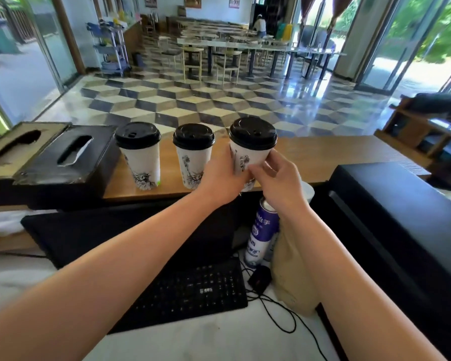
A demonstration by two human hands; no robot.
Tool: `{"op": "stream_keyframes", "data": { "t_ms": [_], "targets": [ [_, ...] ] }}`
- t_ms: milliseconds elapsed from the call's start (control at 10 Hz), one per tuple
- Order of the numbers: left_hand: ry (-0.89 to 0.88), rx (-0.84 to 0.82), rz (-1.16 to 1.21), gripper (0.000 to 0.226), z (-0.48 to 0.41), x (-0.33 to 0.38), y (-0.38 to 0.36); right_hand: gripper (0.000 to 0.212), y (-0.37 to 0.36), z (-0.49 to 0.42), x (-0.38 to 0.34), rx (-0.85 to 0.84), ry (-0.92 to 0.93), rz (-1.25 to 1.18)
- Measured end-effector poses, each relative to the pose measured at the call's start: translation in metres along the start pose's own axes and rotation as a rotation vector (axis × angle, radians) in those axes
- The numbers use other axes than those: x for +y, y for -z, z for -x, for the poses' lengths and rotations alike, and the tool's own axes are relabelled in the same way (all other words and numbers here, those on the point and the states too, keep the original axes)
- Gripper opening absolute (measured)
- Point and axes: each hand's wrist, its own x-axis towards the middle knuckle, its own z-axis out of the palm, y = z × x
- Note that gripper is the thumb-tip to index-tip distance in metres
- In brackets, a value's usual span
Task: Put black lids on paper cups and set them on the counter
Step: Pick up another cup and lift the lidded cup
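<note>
Beyond the black keyboard [193, 293], the left hand [223, 178] and right hand [276, 178] both gripped a black-lidded white printed paper cup [250, 149] at the wooden counter's [323, 157] near edge, two matching lidded cups [193, 155] standing leftward.

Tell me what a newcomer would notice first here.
Both hands, left hand and right hand, grip a lidded paper cup at the wooden counter's near edge. Two more lidded cups stand left of it, beside a black tissue box.
</note>
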Motion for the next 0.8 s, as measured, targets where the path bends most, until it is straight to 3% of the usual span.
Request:
{"op": "stream_keyframes", "data": {
  "t_ms": [200,800],
  "targets": [
    [0.084,0.011,-0.027,0.049,-0.031,-0.014,-0.024,0.028,-0.011,-0.032,0.024,0.023,-0.044,0.076],
    [0.201,-0.009,-0.013,0.051,-0.049,-0.031,-0.038,0.024,-0.023,-0.047,0.045,0.012,-0.113,0.087]
  ]
}}
